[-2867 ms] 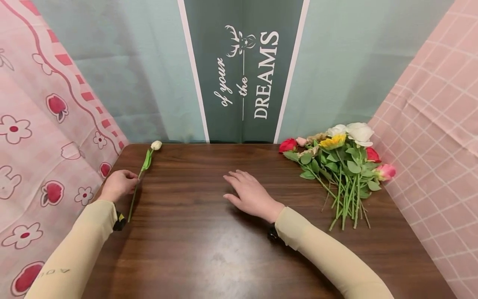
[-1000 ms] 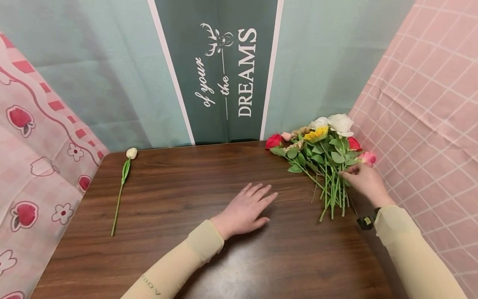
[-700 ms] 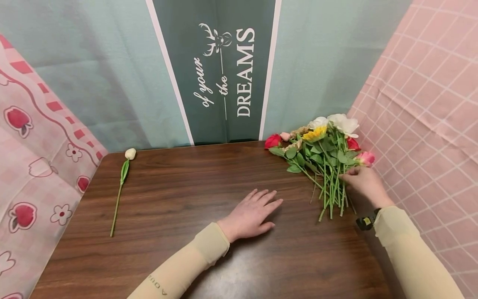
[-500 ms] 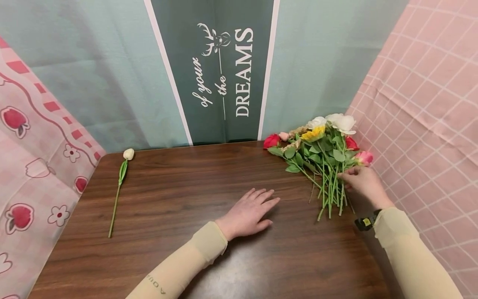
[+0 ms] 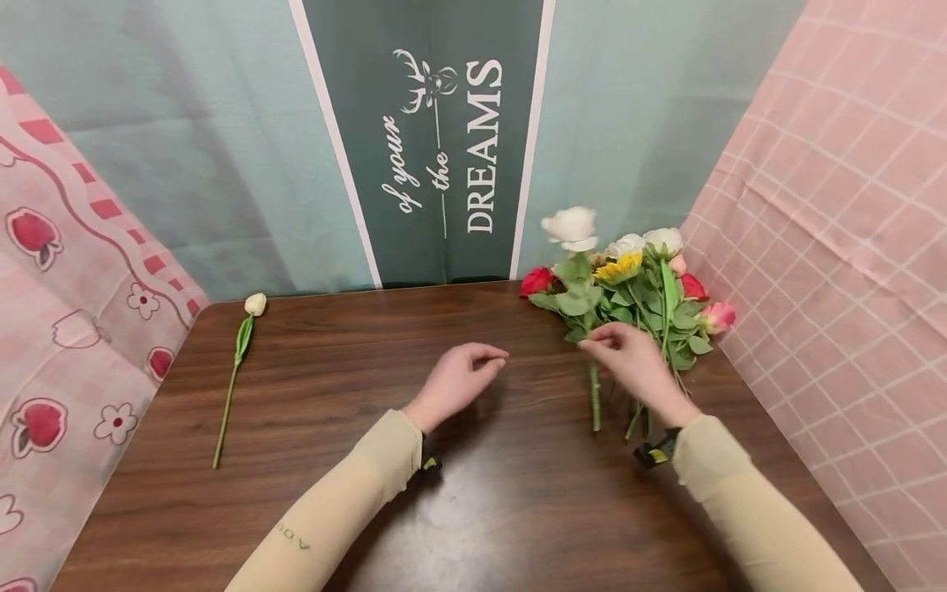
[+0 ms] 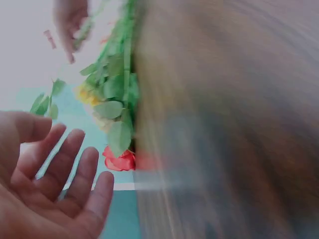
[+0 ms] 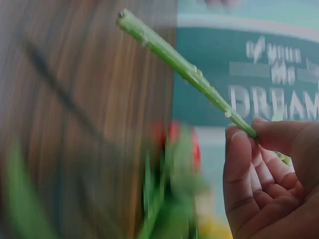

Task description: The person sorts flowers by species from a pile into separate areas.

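My right hand (image 5: 632, 366) pinches the stem of a white rose (image 5: 573, 228) between thumb and fingers. The rose stands nearly upright in front of the flower pile, and its bare green stem (image 7: 179, 64) sticks out past my fingertips in the right wrist view. Over the middle of the table, my left hand (image 5: 453, 382) holds nothing; its fingers are relaxed and spread in the left wrist view, pointing toward the flowers. On the left of the table lies a single white tulip (image 5: 255, 305), bloom toward the back edge.
At the back right of the wooden table (image 5: 355, 362) lies a pile of artificial flowers, with a yellow sunflower (image 5: 620, 268), a red rose (image 5: 536, 281), a pink rose (image 5: 718, 317) and other white blooms. Fabric curtains (image 5: 629, 115) enclose the back and both sides.
My right hand has drawn the white rose out of the pile, up and to the left. My left hand, flat over the table before, has lifted and turned. Earlier it released the tulip.
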